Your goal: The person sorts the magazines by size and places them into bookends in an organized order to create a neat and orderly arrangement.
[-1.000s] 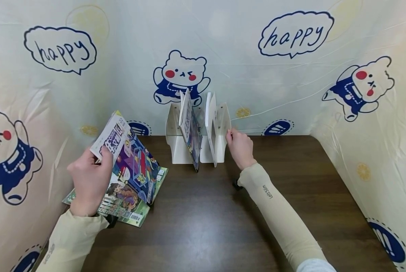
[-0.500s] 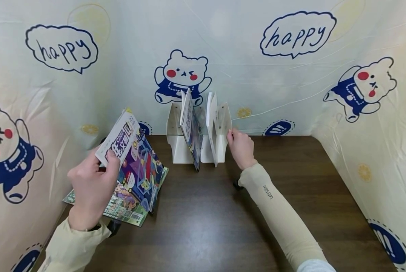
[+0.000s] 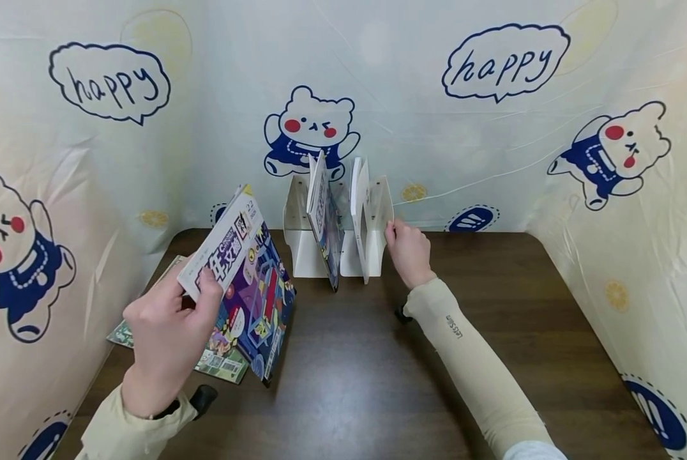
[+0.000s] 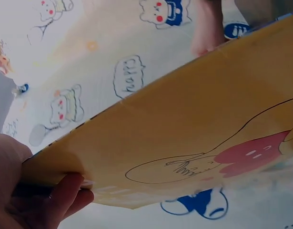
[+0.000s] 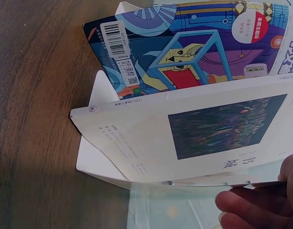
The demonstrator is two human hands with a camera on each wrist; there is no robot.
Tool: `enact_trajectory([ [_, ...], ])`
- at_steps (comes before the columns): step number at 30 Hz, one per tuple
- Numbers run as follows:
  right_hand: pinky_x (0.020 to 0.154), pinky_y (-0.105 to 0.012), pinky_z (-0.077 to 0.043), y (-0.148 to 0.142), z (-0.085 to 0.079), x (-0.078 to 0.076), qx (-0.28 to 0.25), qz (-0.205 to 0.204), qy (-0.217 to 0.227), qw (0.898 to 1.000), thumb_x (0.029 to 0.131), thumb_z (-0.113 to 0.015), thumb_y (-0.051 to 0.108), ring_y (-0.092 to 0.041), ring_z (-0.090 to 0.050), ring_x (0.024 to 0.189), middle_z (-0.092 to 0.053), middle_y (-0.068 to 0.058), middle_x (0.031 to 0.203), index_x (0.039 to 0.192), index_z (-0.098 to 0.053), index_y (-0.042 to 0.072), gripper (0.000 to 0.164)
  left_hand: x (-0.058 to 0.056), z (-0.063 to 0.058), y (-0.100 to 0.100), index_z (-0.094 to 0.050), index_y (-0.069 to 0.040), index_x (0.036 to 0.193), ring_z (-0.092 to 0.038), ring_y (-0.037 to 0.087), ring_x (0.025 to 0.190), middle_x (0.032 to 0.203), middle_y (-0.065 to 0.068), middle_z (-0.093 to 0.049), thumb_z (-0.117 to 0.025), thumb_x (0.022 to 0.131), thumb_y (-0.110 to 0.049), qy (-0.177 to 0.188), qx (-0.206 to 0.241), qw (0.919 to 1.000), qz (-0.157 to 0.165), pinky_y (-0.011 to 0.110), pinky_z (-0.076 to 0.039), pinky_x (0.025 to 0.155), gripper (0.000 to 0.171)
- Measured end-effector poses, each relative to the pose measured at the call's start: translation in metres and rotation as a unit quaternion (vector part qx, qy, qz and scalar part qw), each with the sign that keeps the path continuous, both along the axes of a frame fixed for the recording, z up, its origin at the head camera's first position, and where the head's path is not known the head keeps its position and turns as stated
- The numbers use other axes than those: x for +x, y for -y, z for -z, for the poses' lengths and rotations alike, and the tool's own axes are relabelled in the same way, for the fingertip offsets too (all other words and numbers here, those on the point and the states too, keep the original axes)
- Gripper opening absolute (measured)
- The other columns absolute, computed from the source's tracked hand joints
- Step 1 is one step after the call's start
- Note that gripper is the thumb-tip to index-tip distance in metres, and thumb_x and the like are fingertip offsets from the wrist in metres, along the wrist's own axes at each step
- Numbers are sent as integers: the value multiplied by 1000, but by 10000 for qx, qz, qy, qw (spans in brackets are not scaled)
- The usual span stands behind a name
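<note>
Fingers (image 4: 67,193) of left hand (image 3: 165,332) clamped on magazine (image 3: 260,313) near its white-bannered end — tilted, left of rack (image 3: 309,259). Right hand (image 3: 409,252) pinches rack's side panel. One-ended grip could let pages sag, snag leaning magazine (image 3: 325,223); nudge might slide rack — smooth, white, thin-walled. Glossy printed covers, wood-grain table (image 3: 407,383).

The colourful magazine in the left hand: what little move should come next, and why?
I'd probably carry the colourful magazine over to the white rack. The left hand holds it by its top, the rack has another magazine and a white book standing in it, and the right hand grips the rack's side.
</note>
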State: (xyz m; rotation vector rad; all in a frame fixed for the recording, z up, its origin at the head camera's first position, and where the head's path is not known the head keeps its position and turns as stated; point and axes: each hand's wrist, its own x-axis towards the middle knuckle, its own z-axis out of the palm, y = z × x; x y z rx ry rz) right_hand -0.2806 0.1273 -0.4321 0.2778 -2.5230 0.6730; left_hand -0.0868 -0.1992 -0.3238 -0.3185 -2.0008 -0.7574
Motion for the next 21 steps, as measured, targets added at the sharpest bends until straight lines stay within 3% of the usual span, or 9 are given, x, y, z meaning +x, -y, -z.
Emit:
enact_trajectory([
  [13, 46, -40, -38, 0, -1, -1, -90, 17, 123, 9999, 109, -51, 18, -26, -45, 46, -45, -6, 55, 68, -45, 10, 42, 23, -14, -25, -74, 10, 107, -71, 37, 56, 95, 24, -77, -55, 100, -30, -387, -119, 9971, 637, 14, -50, 50, 46],
  [21, 45, -38, -36, 1, 0, 0, -95, 27, 175, 9998, 108, -53, 16, -25, -44, 45, -43, -6, 54, 67, -44, 10, 42, 30, -17, -39, -74, 8, 116, -77, 38, 75, 106, 22, -77, -55, 104, -33, -84, -105, 9935, 1133, 17, -53, 54, 47],
])
